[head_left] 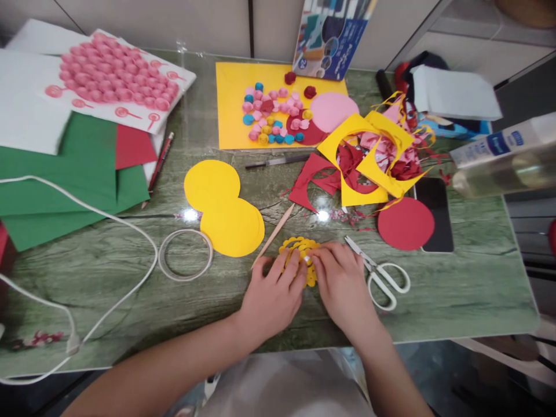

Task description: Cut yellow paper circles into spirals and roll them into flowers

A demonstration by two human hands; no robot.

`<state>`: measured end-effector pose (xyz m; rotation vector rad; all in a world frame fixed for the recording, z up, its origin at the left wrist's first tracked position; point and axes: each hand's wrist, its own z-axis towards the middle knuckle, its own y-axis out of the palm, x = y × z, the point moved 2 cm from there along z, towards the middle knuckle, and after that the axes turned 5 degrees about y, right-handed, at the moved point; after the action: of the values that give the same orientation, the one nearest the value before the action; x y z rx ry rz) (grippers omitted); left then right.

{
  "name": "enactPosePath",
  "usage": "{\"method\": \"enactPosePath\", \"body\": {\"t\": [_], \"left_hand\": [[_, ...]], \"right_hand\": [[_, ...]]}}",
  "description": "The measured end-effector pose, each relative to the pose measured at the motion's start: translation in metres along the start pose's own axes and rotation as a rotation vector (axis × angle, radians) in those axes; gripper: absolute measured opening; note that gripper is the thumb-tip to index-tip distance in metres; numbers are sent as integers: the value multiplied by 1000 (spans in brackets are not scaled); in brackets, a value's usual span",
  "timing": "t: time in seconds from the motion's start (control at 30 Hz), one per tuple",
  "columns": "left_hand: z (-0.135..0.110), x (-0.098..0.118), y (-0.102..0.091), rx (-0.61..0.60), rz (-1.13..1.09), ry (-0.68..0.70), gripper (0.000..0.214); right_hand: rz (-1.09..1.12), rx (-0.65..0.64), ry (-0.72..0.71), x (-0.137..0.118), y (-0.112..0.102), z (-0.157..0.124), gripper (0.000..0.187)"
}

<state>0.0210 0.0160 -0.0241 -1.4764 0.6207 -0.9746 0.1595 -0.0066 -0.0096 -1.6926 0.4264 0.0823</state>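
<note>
A yellow paper spiral with a scalloped edge (299, 242) lies on the table between my hands. My left hand (275, 289) presses curled fingers onto its left side and holds it. At its right side, my right hand (345, 284) has thumb and fingers closed in a pinch on a small white piece (307, 258); its kind is too small to make out. White-handled scissors (382, 282) rest just right of my right hand, blades slightly apart. A pointed wooden stick (274, 236) lies beyond my left hand. Yellow paper circles (232, 227) overlap at the left, beside a tape roll (186, 255).
Red and yellow paper offcuts (365, 191) pile up at right, near a red circle (406, 224) on a phone (438, 223). Small rolled flowers sit on a yellow sheet (230, 107). A white cable (130, 223) loops across the left. A bottle (508, 168) stands at right.
</note>
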Motion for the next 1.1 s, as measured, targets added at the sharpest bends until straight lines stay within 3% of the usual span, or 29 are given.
{"method": "enactPosePath", "body": {"t": [0.27, 0.57, 0.73, 0.9, 1.1], "left_hand": [[0, 0, 2, 15, 5, 9, 37], [-1, 1, 2, 18, 15, 7, 37], [-1, 1, 2, 26, 17, 6, 38], [-1, 1, 1, 34, 17, 3, 37], [0, 2, 1, 33, 28, 4, 38]], "right_hand": [[63, 25, -30, 7, -1, -10, 31], [103, 68, -24, 9, 5, -21, 33], [95, 128, -27, 9, 15, -30, 34], [74, 225, 22, 13, 19, -34, 48], [7, 205, -66, 17, 19, -36, 41]]}}
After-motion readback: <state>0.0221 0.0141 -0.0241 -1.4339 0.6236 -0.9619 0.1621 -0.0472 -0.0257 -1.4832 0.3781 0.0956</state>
